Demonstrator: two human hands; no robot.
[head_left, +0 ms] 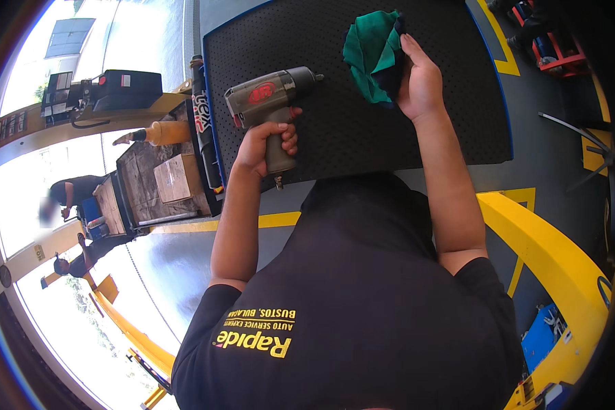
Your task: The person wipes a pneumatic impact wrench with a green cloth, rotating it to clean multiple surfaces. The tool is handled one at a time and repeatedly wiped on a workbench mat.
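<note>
My left hand (258,149) is wrapped round the handle of an impact wrench (261,93). The tool has a grey-brown body, a black nose pointing right and a brass air fitting at the foot of its grip. Over on the right, my right hand (422,85) grips a crumpled green cloth (370,51) with a dark part along its right side; part of the fingers is hidden by it. Both hands are held above a black dimpled mat (321,137) with blue edges, and the wrench and the cloth are apart from each other.
To the left, a worn worktop (140,178) bears a cardboard box (178,178) and a yellow bottle (167,133). Two people (82,191) are farther left. A thick yellow arm (547,239) curves along the right, near a blue tray (541,338) of tools. Red equipment (560,61) stands top right.
</note>
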